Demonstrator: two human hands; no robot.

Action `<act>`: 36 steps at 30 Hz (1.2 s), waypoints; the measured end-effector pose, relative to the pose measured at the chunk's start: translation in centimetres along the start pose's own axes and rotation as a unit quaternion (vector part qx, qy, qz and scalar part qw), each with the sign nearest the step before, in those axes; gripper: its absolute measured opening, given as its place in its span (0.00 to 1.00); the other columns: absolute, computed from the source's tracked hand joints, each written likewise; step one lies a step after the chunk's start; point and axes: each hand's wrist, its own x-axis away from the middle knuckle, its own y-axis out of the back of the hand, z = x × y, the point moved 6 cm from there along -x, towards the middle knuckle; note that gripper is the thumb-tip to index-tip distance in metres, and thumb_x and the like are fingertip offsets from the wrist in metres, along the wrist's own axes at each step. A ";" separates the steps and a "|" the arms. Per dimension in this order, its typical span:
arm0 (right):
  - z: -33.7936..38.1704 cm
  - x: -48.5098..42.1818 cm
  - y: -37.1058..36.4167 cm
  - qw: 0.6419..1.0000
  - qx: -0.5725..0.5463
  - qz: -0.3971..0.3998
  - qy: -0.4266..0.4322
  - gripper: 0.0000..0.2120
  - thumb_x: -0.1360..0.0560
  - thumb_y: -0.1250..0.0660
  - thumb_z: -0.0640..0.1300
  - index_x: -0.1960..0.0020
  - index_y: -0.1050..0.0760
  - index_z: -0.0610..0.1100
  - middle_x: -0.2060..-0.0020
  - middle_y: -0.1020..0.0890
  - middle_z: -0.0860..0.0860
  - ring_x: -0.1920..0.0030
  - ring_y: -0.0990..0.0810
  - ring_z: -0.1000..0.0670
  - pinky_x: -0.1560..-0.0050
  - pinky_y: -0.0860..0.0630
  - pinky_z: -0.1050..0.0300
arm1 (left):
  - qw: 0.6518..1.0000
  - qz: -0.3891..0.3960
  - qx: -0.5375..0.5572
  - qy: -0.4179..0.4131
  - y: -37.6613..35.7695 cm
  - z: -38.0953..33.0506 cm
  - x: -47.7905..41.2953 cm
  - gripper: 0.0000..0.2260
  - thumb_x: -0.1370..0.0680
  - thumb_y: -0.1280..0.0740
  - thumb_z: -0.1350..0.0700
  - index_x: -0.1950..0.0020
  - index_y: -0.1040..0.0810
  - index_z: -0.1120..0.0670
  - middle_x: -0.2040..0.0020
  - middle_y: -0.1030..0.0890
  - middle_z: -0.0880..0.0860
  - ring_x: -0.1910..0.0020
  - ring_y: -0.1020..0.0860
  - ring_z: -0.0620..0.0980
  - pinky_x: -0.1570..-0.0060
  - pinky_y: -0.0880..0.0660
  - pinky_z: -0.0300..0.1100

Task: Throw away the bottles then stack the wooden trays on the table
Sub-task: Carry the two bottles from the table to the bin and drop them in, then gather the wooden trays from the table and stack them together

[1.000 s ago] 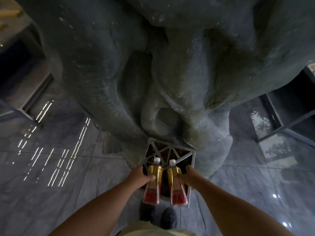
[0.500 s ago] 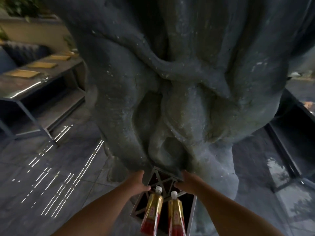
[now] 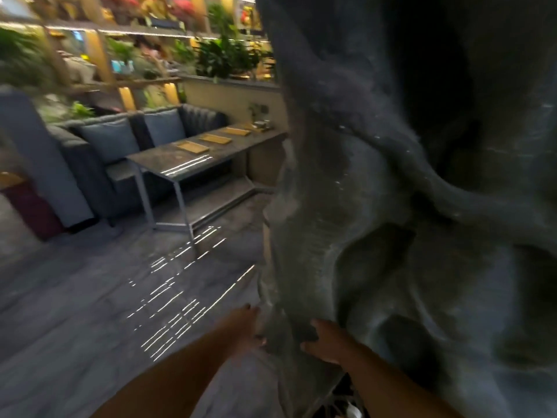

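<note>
Both bare arms reach out in front of the big grey rock-like sculpture (image 3: 422,206). The left hand (image 3: 245,325) is down low by the sculpture's left edge w/ fingers spread a bit and holding nothing. The right hand (image 3: 324,342) is just beside it, close to the stone, fingers loosely curled, also holding nothing (it's blurry, so I can't tell if it touches the stone).

At the very bottom, under the right arm, a bit of a dark metal bin (image 3: 334,396) peeks out, and a small white bottle cap (image 3: 352,411) shows inside it. That's all I can see of the bottles.

Far off on the left is a long grey stone-top table w/ thin metal legs (image 3: 193,164). Flat yellow wooden trays (image 3: 193,147) lie on it in a row, apart from each other, not stacked. Behind the table is a dark blue sofa w/ blue cushions (image 3: 135,137), and green plants (image 3: 223,55) and lit shelves are at the back. The shiny grey floor (image 3: 90,297) has bright light streaks on it.
</note>
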 end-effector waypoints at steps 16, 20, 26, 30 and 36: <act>33.4 -19.7 4.0 0.988 0.118 -0.026 0.095 0.31 0.29 0.31 0.54 0.29 0.32 0.45 0.34 0.25 0.42 0.35 0.25 0.40 0.35 0.28 0.47 | 0.982 -0.100 0.043 0.154 12.8 35.5 -0.4 0.28 0.28 0.34 0.41 0.31 0.33 0.51 0.32 0.28 0.54 0.33 0.29 0.56 0.39 0.27 0.50; 39.2 -23.3 6.5 0.978 0.146 -0.044 0.139 0.35 0.27 0.34 0.60 0.26 0.37 0.44 0.29 0.29 0.41 0.31 0.28 0.43 0.32 0.32 0.50 | 0.971 -0.139 0.089 0.170 16.2 41.6 -1.1 0.27 0.26 0.34 0.42 0.31 0.31 0.53 0.32 0.26 0.56 0.34 0.27 0.56 0.37 0.28 0.46; 46.6 -29.0 6.7 0.966 0.160 -0.048 0.199 0.36 0.25 0.35 0.60 0.23 0.40 0.46 0.25 0.35 0.45 0.25 0.36 0.45 0.26 0.38 0.54 | 0.968 -0.137 0.080 0.192 19.3 48.1 -4.0 0.30 0.27 0.33 0.41 0.29 0.34 0.52 0.31 0.28 0.57 0.34 0.27 0.57 0.37 0.29 0.47; 49.5 -34.4 7.5 0.959 0.174 -0.063 0.217 0.35 0.26 0.34 0.60 0.25 0.36 0.45 0.26 0.32 0.44 0.27 0.33 0.45 0.28 0.37 0.54 | 0.969 -0.131 0.060 0.201 21.3 51.0 -8.4 0.31 0.28 0.32 0.40 0.30 0.34 0.51 0.33 0.27 0.56 0.36 0.27 0.57 0.41 0.27 0.47; 52.0 -44.9 11.5 0.951 0.212 -0.048 0.222 0.30 0.25 0.34 0.59 0.30 0.32 0.43 0.30 0.28 0.43 0.30 0.29 0.43 0.31 0.34 0.53 | 0.973 -0.119 0.054 0.190 25.5 54.3 -18.3 0.29 0.28 0.31 0.42 0.31 0.34 0.52 0.34 0.27 0.56 0.37 0.27 0.57 0.42 0.28 0.49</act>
